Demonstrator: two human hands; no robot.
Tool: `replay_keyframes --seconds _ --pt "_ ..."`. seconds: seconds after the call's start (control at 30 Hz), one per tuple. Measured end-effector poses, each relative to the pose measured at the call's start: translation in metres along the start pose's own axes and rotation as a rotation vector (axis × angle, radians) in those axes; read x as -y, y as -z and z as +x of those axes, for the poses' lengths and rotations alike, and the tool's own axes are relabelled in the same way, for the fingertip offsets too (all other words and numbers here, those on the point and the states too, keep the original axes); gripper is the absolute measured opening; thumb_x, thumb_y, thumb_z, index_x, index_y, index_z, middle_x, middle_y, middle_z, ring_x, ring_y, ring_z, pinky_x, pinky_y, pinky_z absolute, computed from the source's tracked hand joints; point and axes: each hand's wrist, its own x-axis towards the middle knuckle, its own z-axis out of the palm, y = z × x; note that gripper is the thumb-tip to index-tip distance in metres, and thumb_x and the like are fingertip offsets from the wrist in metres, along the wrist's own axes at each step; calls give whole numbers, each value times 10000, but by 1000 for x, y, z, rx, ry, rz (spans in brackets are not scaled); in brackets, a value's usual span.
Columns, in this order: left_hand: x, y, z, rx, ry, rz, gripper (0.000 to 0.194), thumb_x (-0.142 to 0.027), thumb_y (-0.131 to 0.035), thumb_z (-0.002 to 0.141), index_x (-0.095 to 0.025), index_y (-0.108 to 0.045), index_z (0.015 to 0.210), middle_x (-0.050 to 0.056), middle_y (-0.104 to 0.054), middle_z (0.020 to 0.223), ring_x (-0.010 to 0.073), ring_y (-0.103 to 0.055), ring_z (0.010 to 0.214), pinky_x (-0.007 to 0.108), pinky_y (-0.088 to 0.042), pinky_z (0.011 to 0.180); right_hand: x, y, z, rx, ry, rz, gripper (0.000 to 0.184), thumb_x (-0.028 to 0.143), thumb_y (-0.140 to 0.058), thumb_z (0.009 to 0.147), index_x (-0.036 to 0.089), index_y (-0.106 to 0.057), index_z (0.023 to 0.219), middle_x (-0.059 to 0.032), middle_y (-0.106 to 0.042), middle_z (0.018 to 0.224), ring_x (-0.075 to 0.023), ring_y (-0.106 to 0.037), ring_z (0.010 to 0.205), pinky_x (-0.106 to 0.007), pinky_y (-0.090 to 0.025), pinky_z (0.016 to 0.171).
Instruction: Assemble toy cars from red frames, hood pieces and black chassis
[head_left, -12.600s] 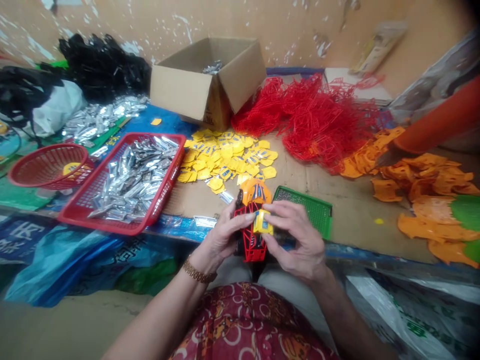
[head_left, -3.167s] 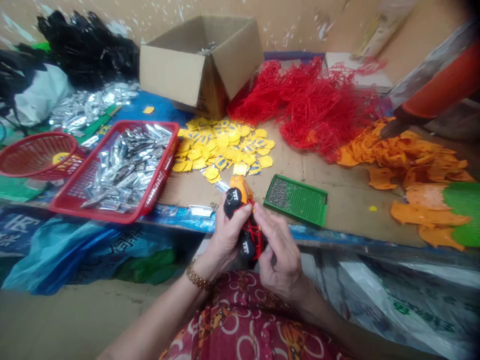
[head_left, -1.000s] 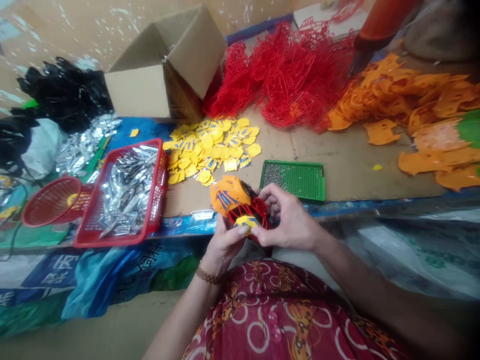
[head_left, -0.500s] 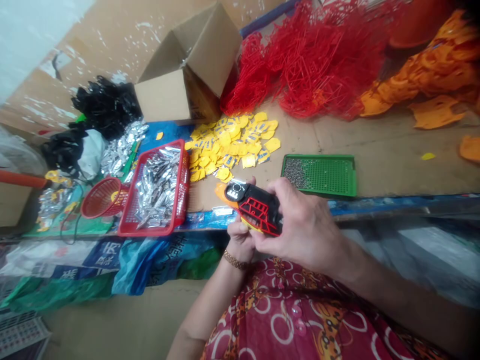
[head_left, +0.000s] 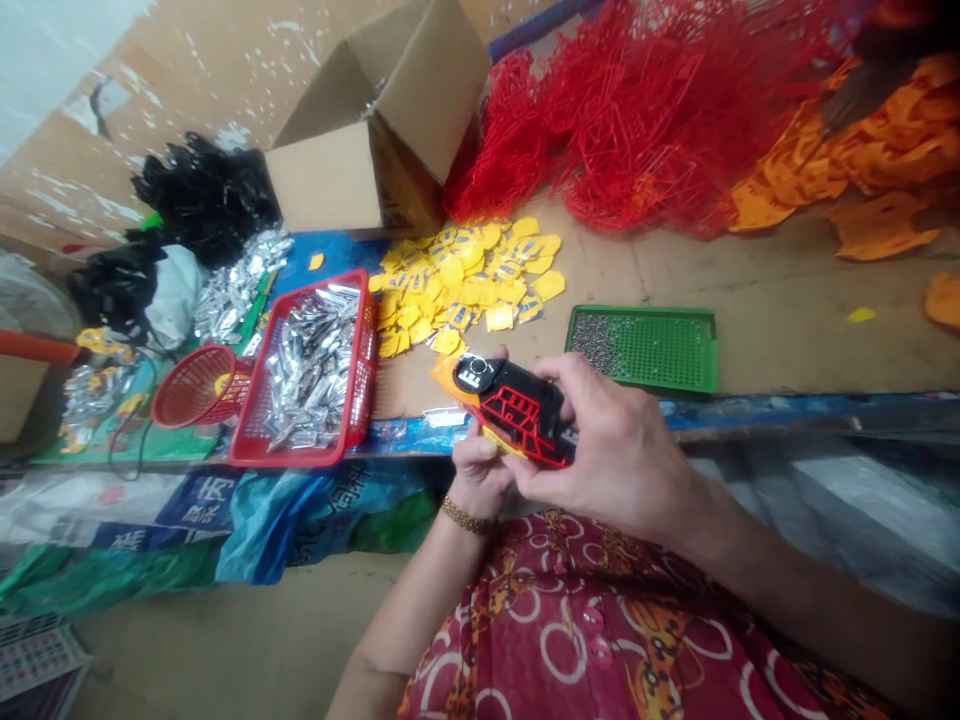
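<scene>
Soft, fairly even light, slightly hazy
Glints fleck the silver pieces [head_left: 311,365]; the red pile [head_left: 637,110] blurs toward its right side, and the upper right corner darkens

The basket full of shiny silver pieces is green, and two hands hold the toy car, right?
Not quite: the basket is red, as the head view shows. It does hold shiny silver pieces, and the left hand and right hand do hold the toy car.

The toy car [head_left: 517,405] has turned onto its side.
</scene>
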Motion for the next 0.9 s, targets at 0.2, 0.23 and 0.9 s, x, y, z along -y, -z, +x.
replay_keyframes --seconds 0.2,0.23,0.9 --pt "-3 -2 1 40 -19 -24 826 -342 -757 448 -249 -625 1258 57 -763 1039 349 -701 956 486 -554 896 -3 4 1 10 72 11 475 317 -698 671 150 -556 1092 -61 -692 840 -180 -645 649 -309 -509 573" --pt "-3 -3 1 35 -25 -17 840 -350 -762 447 -246 -620 1269 59 -764 1029 343 -704 932 489 -555 895 -3 5 1 11 72 20 469 312 -703 673 146 -560 1087 -59 -690 832 -177 -644 644 -304 -508 569" --pt "-11 -3 -1 109 -28 -45 324 -272 -832 373 -217 -605 598 -5 -708 607 238 -667 559 495 -581 888 -4 3 -4 28 -22 133 467 281 -681 668 116 -562 1089 -74 -683 872 -174 -635 686 -306 -527 590"
